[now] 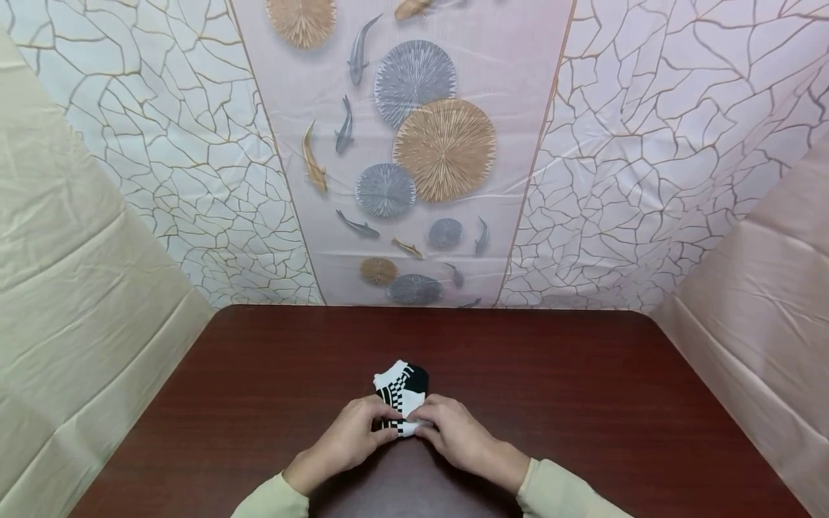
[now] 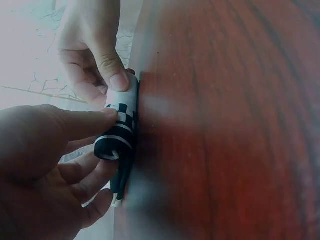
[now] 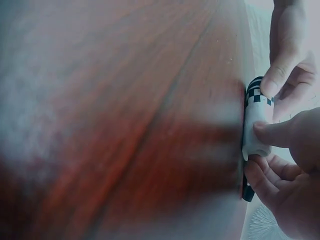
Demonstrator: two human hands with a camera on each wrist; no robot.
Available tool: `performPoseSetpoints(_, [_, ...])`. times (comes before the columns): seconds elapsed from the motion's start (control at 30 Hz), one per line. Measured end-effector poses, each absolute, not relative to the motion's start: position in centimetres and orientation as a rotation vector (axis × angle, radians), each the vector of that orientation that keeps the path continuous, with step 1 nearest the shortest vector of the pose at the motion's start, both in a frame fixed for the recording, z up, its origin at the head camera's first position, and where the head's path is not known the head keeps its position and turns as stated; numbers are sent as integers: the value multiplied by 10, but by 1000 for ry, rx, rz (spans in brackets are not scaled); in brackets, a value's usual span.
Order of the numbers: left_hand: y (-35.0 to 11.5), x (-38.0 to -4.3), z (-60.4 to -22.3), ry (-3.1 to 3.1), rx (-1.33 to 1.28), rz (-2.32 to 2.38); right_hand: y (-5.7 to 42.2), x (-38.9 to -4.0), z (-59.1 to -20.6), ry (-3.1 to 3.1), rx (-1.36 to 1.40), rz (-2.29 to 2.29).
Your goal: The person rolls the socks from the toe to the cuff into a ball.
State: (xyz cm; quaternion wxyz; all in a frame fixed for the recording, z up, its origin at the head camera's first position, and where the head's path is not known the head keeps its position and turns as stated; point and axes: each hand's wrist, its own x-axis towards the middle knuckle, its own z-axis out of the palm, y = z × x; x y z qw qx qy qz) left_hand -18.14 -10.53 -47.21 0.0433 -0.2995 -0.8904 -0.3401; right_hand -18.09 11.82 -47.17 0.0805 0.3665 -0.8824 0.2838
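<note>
A black-and-white sock with a checkered band lies on the table in front of the person, its far part flat. The near end is curled into a thick roll, with the checks and white stripes around it. At the roll's left end, my left hand pinches it with the thumb on the near side and fingers beyond. The right hand grips the white right end the same way. Part of the roll is hidden behind the thumbs and fingers in the head view.
The dark red-brown wooden table spreads out around the sock. A patterned cloth with fish and round leaf shapes hangs behind its far edge. Beige cloth stands along the left side, with more cloth along the right.
</note>
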Motion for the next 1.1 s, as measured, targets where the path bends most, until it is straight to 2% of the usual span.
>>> performPoseSetpoints(0.47, [-105,-177,-476,-2678,-913,-971,118,-187,-466,-2688,1114,902])
performPoseSetpoints(1.1, [-109,-181,-470,-2721,-962,-1108,117,-184,-468,-2647,979,970])
